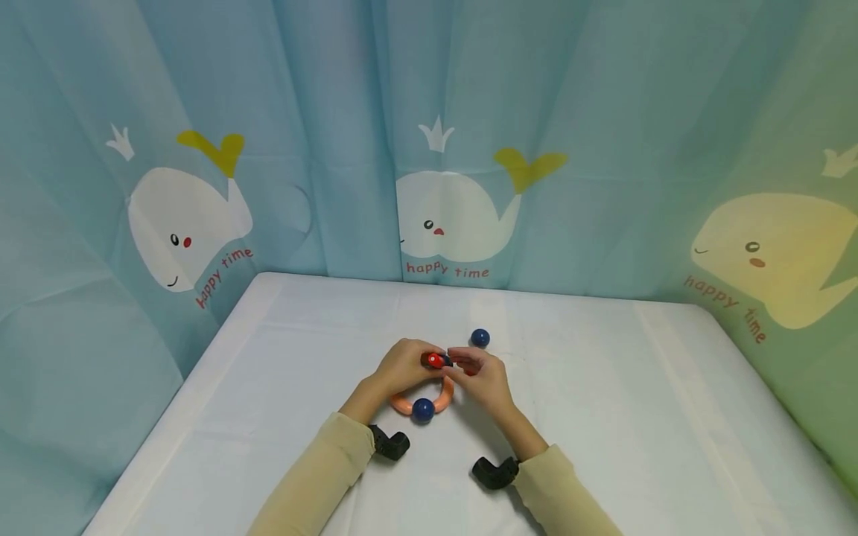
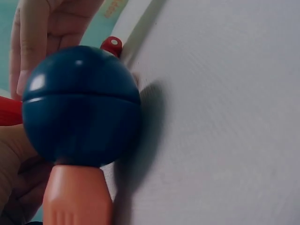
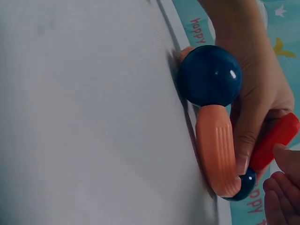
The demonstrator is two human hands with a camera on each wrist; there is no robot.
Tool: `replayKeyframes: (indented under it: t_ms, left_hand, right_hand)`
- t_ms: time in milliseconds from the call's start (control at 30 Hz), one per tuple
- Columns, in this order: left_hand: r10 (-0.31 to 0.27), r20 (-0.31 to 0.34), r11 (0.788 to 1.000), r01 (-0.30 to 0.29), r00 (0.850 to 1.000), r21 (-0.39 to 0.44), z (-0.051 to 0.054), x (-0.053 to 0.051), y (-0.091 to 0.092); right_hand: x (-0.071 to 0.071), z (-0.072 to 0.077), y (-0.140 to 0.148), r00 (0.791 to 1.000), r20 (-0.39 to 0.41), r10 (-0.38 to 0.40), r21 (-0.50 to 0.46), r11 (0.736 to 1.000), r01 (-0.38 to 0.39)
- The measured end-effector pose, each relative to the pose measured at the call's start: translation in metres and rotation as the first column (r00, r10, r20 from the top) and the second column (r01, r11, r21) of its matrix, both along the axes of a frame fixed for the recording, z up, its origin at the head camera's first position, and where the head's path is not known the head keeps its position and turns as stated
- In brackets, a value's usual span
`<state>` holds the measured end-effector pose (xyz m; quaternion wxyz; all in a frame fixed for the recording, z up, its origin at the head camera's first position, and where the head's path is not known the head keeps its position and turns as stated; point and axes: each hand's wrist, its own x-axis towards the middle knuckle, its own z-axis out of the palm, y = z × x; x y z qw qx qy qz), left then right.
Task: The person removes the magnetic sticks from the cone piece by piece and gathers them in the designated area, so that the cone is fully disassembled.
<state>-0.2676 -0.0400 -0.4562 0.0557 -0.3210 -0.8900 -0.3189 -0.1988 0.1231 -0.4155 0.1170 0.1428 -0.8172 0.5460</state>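
Observation:
My left hand [image 1: 407, 365] holds a toy of orange curved rods [image 3: 215, 145] and blue balls with its thumb and fingers. A red rod [image 3: 275, 142] stands up from the small-looking blue ball [image 3: 247, 183] beside the thumb. The nearer blue ball [image 1: 423, 410] joins the two sides of the orange curve. Facing the left hand, my right hand [image 1: 488, 381] has its fingers fairly straight and apart from the thumb. Its thumb overlaps the red rod in the right wrist view; whether they touch is unclear.
Beyond the hands, a loose blue ball [image 1: 480, 338] lies on the white table [image 1: 603, 387]. Another red piece [image 2: 112, 45] shows behind the toy, partly hidden. A blue curtain [image 1: 348, 134] printed with whales hangs at the table's far edge.

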Motion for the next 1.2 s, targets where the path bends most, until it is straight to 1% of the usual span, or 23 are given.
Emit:
replayKeyframes:
  t_ms: [100,200,333,433,600,767,800,900,1000,1033,1133,1200]
  left_hand:
    - [-0.019,0.018,1.000,0.018,1.000,0.014,0.000,0.002,-0.001]
    - [-0.033,0.035,0.999,0.032,0.999,0.027,0.000,0.004,-0.002]
    - [-0.035,0.027,0.998,0.034,0.999,0.045,-0.001,0.007,-0.002]
    - [-0.032,0.010,0.998,0.031,0.999,0.050,-0.003,0.008,-0.002]
    - [-0.028,-0.010,0.998,0.028,1.000,0.050,-0.005,0.009,-0.002]
    - [-0.034,-0.021,0.999,0.035,0.999,0.039,-0.004,0.009,-0.002]
    - [-0.033,-0.023,0.999,0.034,0.999,0.034,-0.004,0.009,-0.002]
    - [-0.024,-0.020,0.999,0.024,1.000,0.022,-0.003,0.010,-0.002]
    - [-0.008,-0.015,1.000,0.008,1.000,0.012,-0.001,0.011,-0.003]
    - [-0.005,-0.013,1.000,0.005,1.000,0.010,-0.001,0.011,-0.003]
    - [-0.009,-0.003,1.000,0.009,1.000,0.012,0.000,0.011,-0.003]
    - [-0.015,0.025,1.000,0.015,1.000,0.021,-0.001,0.011,-0.004]
  right_hand:
    - [-0.002,-0.006,-0.001,0.999,-0.020,0.039,-0.001,0.999,-0.039]
    - [-0.009,-0.021,0.000,0.996,-0.065,0.067,0.017,0.998,-0.066]
    - [-0.018,-0.038,0.002,0.983,-0.166,0.082,0.116,0.991,-0.063]
    - [-0.019,-0.041,0.002,0.970,-0.222,0.096,0.166,0.984,-0.059]
    - [-0.018,-0.041,0.000,0.955,-0.274,0.111,0.180,0.982,-0.062]
    - [-0.020,-0.043,-0.001,0.947,-0.311,0.081,0.189,0.982,-0.022]
    - [-0.020,-0.043,-0.001,0.947,-0.313,0.074,0.180,0.984,-0.017]
    - [-0.011,-0.028,-0.006,0.960,-0.272,0.062,0.121,0.992,-0.030]
    - [-0.010,-0.024,-0.008,0.977,-0.210,0.046,0.052,0.998,-0.036]
    - [-0.010,-0.023,-0.008,0.982,-0.185,0.035,0.043,0.999,-0.028]
    - [-0.017,-0.034,-0.002,0.991,-0.136,-0.002,0.039,0.999,0.007]
    - [-0.016,-0.033,0.003,0.995,-0.096,-0.032,0.027,0.999,0.035]
